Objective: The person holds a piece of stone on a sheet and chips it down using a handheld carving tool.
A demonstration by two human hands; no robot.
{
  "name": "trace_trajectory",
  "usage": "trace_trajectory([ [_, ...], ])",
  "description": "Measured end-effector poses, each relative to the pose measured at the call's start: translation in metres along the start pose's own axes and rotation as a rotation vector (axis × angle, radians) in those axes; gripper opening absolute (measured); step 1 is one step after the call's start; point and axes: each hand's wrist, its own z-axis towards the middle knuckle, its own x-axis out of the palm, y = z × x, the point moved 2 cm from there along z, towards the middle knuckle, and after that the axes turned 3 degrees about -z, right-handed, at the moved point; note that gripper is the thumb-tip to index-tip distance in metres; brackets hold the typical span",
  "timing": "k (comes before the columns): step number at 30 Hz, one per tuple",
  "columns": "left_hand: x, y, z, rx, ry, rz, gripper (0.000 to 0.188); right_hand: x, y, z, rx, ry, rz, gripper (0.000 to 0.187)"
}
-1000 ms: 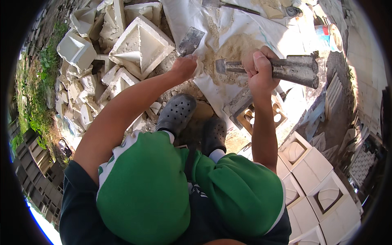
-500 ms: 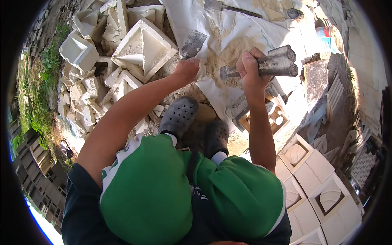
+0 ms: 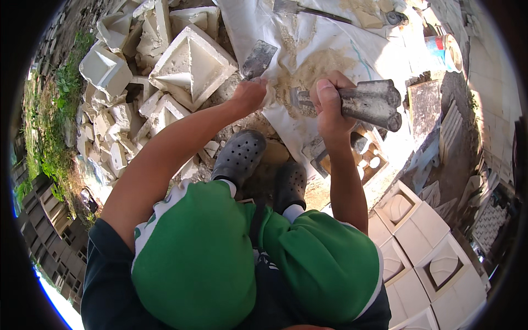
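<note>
Seen from above, a seated or crouching person in green trousers (image 3: 192,253) and grey perforated clogs (image 3: 240,154) works over a white sheet (image 3: 236,22) strewn with pale, sandy powder (image 3: 324,58).

The right hand (image 3: 331,104) wraps firmly around the narrow neck of a grey, dirt-caked tool with a thick, lobed end (image 3: 374,104), the thumb lying along its upper side. The tool is held above the sheet: its lobed end points right, and its slimmer, flat-tipped end points left, toward the other hand. It looks stiff and rather heavy, probably metal, with most of the weight in the lobes. The neck seems the natural place to grip; powder on its surface might make it slide a little.

The left hand (image 3: 250,96) is curled around the hidden handle of a flat, grey, rectangular-bladed scraper (image 3: 260,59), its blade pointing away from the person. The scraper looks thin, stiff and light, best held by the handle, clear of its edge.

Beyond the left forearm lies a pile of broken, off-white plaster-like blocks (image 3: 192,69), likely brittle. Near the right forearm is a brownish, box-like frame with round holes (image 3: 374,157).
</note>
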Motion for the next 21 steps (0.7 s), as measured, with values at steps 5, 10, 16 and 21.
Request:
trace_trajectory([
  [5,0.001,0.0,-0.001,-0.006,0.005,-0.055,0.083,0.004,-0.082,0.0,-0.063,-0.007,-0.018,0.024],
  [10,-0.004,-0.002,-0.003,-0.027,0.028,-0.022,0.082,-0.008,-0.015,-0.005,0.127,0.031,0.072,0.023],
  [16,-0.003,-0.001,-0.002,0.005,0.02,-0.035,0.08,0.001,-0.062,-0.019,-0.005,0.093,-0.094,0.022],
  [21,-0.002,0.0,-0.002,0.027,-0.02,-0.053,0.079,-0.014,-0.071,0.002,0.155,0.055,0.187,0.018],
])
